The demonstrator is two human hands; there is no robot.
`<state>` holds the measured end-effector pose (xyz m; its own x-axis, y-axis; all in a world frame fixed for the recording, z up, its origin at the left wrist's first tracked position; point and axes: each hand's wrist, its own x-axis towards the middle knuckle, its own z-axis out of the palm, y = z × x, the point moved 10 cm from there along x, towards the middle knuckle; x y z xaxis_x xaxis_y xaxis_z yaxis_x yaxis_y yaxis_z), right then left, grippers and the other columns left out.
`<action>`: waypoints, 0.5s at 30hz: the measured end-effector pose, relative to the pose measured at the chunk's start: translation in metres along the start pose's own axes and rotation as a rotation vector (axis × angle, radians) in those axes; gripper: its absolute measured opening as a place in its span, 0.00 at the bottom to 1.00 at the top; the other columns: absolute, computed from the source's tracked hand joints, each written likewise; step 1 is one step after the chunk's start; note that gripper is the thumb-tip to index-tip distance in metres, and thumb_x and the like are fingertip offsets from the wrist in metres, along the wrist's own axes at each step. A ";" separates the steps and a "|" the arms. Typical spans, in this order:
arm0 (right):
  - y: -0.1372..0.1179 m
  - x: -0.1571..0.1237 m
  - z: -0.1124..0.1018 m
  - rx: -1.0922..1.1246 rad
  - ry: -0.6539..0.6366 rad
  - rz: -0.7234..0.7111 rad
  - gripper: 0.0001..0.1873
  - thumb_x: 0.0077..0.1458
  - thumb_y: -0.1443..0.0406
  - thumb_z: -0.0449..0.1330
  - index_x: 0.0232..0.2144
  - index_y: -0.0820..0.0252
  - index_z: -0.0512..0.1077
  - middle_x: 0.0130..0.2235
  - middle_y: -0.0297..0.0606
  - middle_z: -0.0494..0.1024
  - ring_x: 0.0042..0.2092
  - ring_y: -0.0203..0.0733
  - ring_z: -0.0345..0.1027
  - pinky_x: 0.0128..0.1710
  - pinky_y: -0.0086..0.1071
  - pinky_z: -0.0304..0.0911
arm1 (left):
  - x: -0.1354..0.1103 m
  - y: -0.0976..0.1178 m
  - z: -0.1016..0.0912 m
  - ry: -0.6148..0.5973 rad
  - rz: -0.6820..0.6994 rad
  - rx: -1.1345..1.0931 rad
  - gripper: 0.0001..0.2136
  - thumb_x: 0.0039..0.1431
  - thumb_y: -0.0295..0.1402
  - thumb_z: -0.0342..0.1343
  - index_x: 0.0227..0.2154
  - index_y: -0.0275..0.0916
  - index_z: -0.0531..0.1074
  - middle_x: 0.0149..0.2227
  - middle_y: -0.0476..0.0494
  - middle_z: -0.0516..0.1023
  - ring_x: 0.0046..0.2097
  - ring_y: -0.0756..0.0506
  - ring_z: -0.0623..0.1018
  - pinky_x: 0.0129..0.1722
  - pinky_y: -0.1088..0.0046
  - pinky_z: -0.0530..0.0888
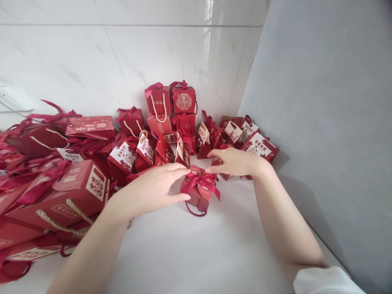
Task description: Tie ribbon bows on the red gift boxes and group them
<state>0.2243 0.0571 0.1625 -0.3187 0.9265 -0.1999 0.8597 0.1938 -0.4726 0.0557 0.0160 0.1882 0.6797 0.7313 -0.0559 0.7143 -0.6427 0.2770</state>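
A small red gift box (197, 195) with a pink-red ribbon bow (202, 181) and a cord handle stands on the white surface in the middle. My left hand (156, 188) reaches in from the left, its fingers stretched to the box's top and its thumb against the box's left side. My right hand (234, 162) comes from the right, fingers curled down onto the ribbon at the top of the box. Both hands hold the box between them.
Many red gift boxes and bags lie heaped at the left (61, 192) and stand in rows at the back (171, 106), some with white tags (257, 147). White tiled wall behind, grey wall (321, 122) at right. White surface (196, 249) in front.
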 end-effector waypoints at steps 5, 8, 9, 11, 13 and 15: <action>-0.030 -0.003 0.025 -0.128 -0.059 -0.099 0.48 0.38 0.42 0.69 0.57 0.59 0.66 0.47 0.48 0.79 0.44 0.56 0.75 0.37 0.39 0.69 | 0.022 0.003 0.025 -0.034 0.060 0.010 0.45 0.50 0.48 0.64 0.68 0.43 0.52 0.70 0.37 0.51 0.69 0.33 0.57 0.66 0.55 0.59; -0.052 0.001 0.044 -0.181 -0.063 -0.156 0.55 0.36 0.48 0.71 0.63 0.66 0.58 0.48 0.52 0.78 0.46 0.59 0.74 0.38 0.42 0.70 | 0.027 -0.008 0.032 -0.044 0.059 0.001 0.50 0.46 0.45 0.67 0.69 0.43 0.47 0.71 0.35 0.49 0.70 0.33 0.53 0.67 0.53 0.57; -0.058 0.002 0.048 -0.189 -0.053 -0.196 0.55 0.37 0.51 0.71 0.63 0.68 0.56 0.49 0.54 0.77 0.47 0.60 0.74 0.39 0.42 0.70 | 0.027 -0.013 0.033 -0.050 0.044 0.002 0.51 0.45 0.44 0.67 0.69 0.43 0.46 0.71 0.34 0.49 0.70 0.33 0.53 0.67 0.53 0.56; -0.071 0.003 0.051 -0.185 -0.027 -0.300 0.54 0.39 0.57 0.69 0.65 0.71 0.53 0.53 0.57 0.74 0.52 0.60 0.71 0.43 0.43 0.70 | 0.027 -0.024 0.034 -0.070 -0.001 0.015 0.53 0.44 0.43 0.67 0.69 0.41 0.43 0.70 0.32 0.51 0.70 0.32 0.53 0.66 0.53 0.56; -0.077 0.003 0.049 -0.186 0.009 -0.369 0.54 0.41 0.61 0.68 0.66 0.71 0.51 0.58 0.58 0.70 0.57 0.60 0.67 0.49 0.45 0.68 | 0.026 -0.029 0.031 -0.072 -0.029 0.030 0.52 0.44 0.44 0.67 0.69 0.39 0.45 0.68 0.31 0.56 0.68 0.31 0.58 0.65 0.53 0.59; -0.077 0.001 0.041 -0.205 0.061 -0.382 0.55 0.42 0.64 0.67 0.68 0.68 0.47 0.62 0.57 0.66 0.61 0.61 0.62 0.54 0.49 0.64 | 0.025 -0.028 0.023 -0.039 -0.024 0.031 0.47 0.44 0.47 0.66 0.66 0.39 0.53 0.63 0.31 0.65 0.64 0.30 0.65 0.60 0.53 0.64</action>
<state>0.1418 0.0298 0.1632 -0.6103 0.7921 0.0105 0.7480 0.5805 -0.3217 0.0561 0.0468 0.1565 0.6677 0.7376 -0.1002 0.7351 -0.6322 0.2448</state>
